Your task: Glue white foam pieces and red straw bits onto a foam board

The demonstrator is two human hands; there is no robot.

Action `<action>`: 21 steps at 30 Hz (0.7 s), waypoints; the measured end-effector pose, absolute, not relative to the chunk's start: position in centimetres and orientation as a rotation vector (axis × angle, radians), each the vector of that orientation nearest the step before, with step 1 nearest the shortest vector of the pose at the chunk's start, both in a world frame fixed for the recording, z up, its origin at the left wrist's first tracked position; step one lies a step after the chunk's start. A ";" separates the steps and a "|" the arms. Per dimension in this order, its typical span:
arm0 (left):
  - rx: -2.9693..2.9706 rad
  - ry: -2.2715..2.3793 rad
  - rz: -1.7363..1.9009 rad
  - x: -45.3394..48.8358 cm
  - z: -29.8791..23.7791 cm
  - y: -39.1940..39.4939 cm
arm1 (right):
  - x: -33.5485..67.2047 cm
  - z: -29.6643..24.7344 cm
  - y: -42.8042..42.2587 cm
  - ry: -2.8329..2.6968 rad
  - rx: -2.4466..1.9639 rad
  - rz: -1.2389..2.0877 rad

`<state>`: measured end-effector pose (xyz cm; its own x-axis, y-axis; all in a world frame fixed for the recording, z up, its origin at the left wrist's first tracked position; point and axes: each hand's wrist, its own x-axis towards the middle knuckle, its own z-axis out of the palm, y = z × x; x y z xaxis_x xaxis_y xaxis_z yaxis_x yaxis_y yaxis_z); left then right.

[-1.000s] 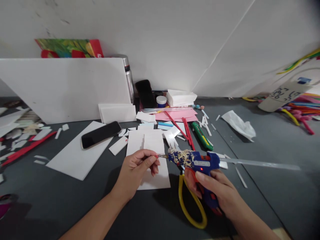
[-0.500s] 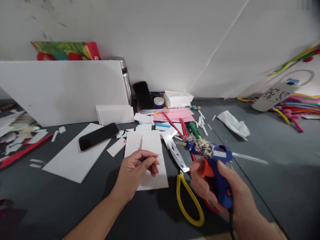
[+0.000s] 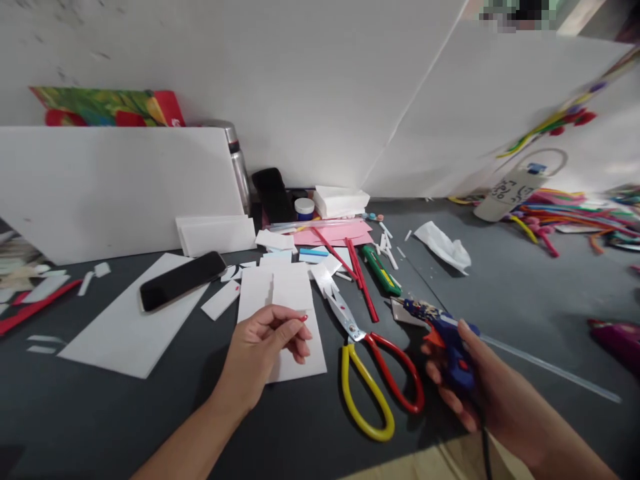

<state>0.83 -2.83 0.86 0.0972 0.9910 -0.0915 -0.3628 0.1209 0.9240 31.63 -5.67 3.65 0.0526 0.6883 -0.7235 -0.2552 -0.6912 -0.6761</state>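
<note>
Over a white foam sheet point(image 3: 300, 350), my left hand point(image 3: 270, 347) pinches a tiny red piece point(image 3: 303, 319) between thumb and forefinger. A smaller white panel point(image 3: 290, 292) lies on the sheet's upper part. My right hand point(image 3: 480, 380) is wrapped loosely round a blue glue gun point(image 3: 457, 353), its nozzle pointing left and a long clear glue stick point(image 3: 555, 370) sticking out of its back. Under the nozzle lies a small pale card point(image 3: 409, 313). Between the hands rest open scissors point(image 3: 354, 333) with one yellow and one red handle.
A green cutter point(image 3: 381, 270) and red strips point(image 3: 363, 280) lie beyond the scissors. A phone point(image 3: 183, 281) rests on white sheets point(image 3: 117, 327) at left. At the back stand a white board point(image 3: 120, 193) and a steel flask point(image 3: 241, 177). Crumpled tissue point(image 3: 444, 245) and a pale bottle point(image 3: 510, 193) are at right.
My right hand has moved the glue gun right and down, away from the scissors, over the small card. My left hand still pinches the red piece. The view has turned slightly right.
</note>
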 end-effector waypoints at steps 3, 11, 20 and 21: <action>0.907 0.928 1.230 0.8 1.0 -2.9 | 32.0 4.1 -6.2 -0.611 -1.865 1.641; 1.010 0.971 1.188 0.9 1.3 -3.0 | 32.0 6.7 -7.1 -1.964 -2.161 0.223; 1.468 1.021 1.161 1.0 1.4 -3.2 | 18.4 8.0 -4.5 -2.405 -1.268 0.211; 1.534 1.051 1.158 1.0 1.4 -3.2 | 17.9 7.8 -3.9 -2.438 -1.271 0.201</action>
<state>0.98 -3.19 1.40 0.1947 0.9614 0.1946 0.1006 -0.2169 0.9710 17.93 -3.93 7.75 -0.5170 0.8131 0.2676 0.7583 0.5801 -0.2974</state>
